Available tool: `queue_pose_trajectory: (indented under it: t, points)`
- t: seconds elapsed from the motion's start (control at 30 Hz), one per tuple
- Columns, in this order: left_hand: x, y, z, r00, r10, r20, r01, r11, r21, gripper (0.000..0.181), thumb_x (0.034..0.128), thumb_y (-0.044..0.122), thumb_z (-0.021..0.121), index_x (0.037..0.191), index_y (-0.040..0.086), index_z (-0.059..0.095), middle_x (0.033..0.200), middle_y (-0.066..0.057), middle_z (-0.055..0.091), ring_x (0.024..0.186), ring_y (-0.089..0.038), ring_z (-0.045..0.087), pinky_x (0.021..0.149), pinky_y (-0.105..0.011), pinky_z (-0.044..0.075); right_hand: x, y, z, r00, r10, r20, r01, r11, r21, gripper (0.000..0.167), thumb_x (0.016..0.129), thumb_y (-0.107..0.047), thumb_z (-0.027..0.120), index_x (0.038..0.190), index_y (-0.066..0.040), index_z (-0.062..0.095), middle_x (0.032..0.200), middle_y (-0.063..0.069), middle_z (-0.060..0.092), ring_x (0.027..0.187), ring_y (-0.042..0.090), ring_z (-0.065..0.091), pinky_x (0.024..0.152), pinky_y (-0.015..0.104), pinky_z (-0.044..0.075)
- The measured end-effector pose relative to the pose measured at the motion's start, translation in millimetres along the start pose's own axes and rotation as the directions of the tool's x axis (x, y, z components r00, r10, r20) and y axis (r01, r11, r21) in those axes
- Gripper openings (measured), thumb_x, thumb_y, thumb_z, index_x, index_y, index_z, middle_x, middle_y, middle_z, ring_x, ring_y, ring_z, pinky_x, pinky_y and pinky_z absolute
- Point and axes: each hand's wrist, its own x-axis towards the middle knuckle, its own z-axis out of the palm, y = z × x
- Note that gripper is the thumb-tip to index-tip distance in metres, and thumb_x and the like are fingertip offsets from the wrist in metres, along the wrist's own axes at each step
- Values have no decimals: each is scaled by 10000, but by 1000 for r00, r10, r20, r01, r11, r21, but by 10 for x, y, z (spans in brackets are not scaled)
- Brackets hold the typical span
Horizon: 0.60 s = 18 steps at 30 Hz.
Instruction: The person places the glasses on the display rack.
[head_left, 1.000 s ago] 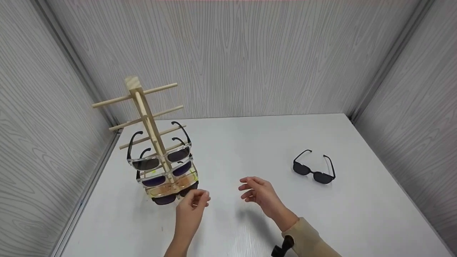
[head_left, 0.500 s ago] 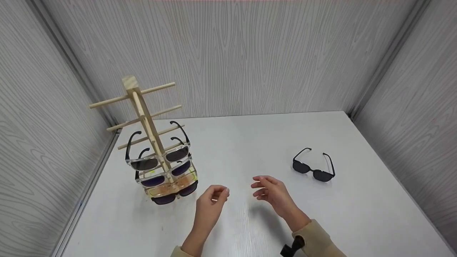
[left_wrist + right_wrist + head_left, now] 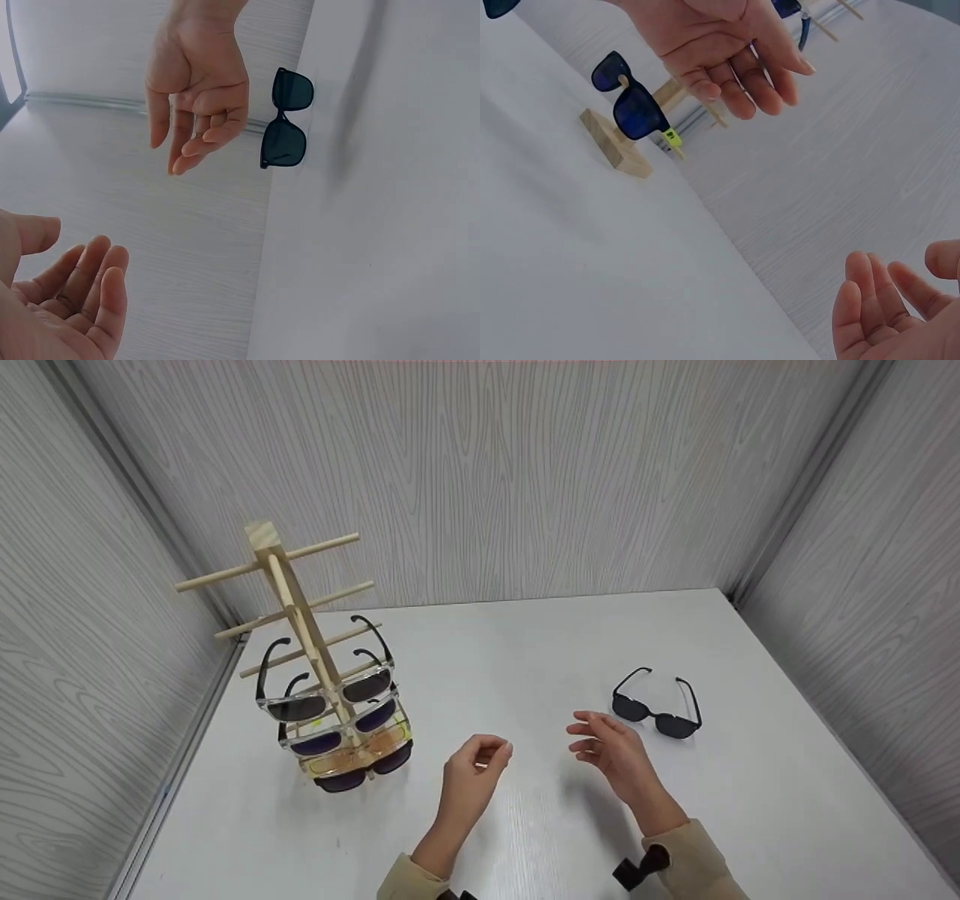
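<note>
My left hand (image 3: pixel 474 780) hovers over the middle of the table, fingers loosely bent, holding nothing. To its right my right hand (image 3: pixel 616 754) is also raised and holds nothing; its fingers are relaxed and apart. Black sunglasses (image 3: pixel 675 726) lie on the table just beyond the right hand, temples unfolded and pointing away. On the left stands a wooden display rack (image 3: pixel 304 622). Its lower rods carry clear-framed sunglasses (image 3: pixel 298 708), a second clear-framed pair with purple-blue lenses (image 3: pixel 316 743), a yellow pair with orange lenses (image 3: pixel 330 764) and a dark pair (image 3: pixel 341 781) at the bottom.
Bare wooden rods (image 3: pixel 322 544) stick out sideways at the top of the rack. The white table (image 3: pixel 495 660) meets a grey wood-grain panel (image 3: pixel 480 480) at the back, with similar panels at both sides. The rack's wooden base (image 3: pixel 615 146) shows in the right wrist view.
Both hands have moved to the right, away from the rack, the right one coming nearer the black sunglasses. The left hand has left the lowest pair's side. The view has shifted slightly.
</note>
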Motion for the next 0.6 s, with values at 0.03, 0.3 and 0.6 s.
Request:
queue_pose_trajectory:
  t: [0.03, 0.3, 0.6]
  points:
    - [18, -3, 24, 1000, 2, 8, -2, 1000, -14, 197, 905, 290, 620, 983, 112, 648, 856, 44, 636, 784, -105, 608, 684, -267, 510, -2, -11, -30, 1000, -7, -11, 7, 1000, 17, 391, 944, -242, 558, 1213, 41, 527, 959, 123, 649, 746, 211, 632, 693, 307, 514]
    - [146, 93, 181, 996, -27, 80, 37, 992, -124, 177, 922, 187, 599, 997, 29, 630, 880, -60, 647, 809, -218, 635, 656, -248, 509, -18, -53, -265, 997, -5, -76, 8, 999, 36, 394, 961, -236, 529, 1259, 20, 500, 979, 106, 659, 780, 207, 635, 706, 305, 512]
    - [317, -34, 455, 987, -101, 126, 125, 971, -206, 200, 911, 222, 615, 997, 42, 631, 866, -59, 654, 778, -195, 630, 627, -276, 508, -70, -9, -549, 991, 10, -131, -9, 1000, 14, 427, 956, -267, 535, 1282, 2, 477, 997, 81, 661, 811, 209, 637, 725, 304, 512]
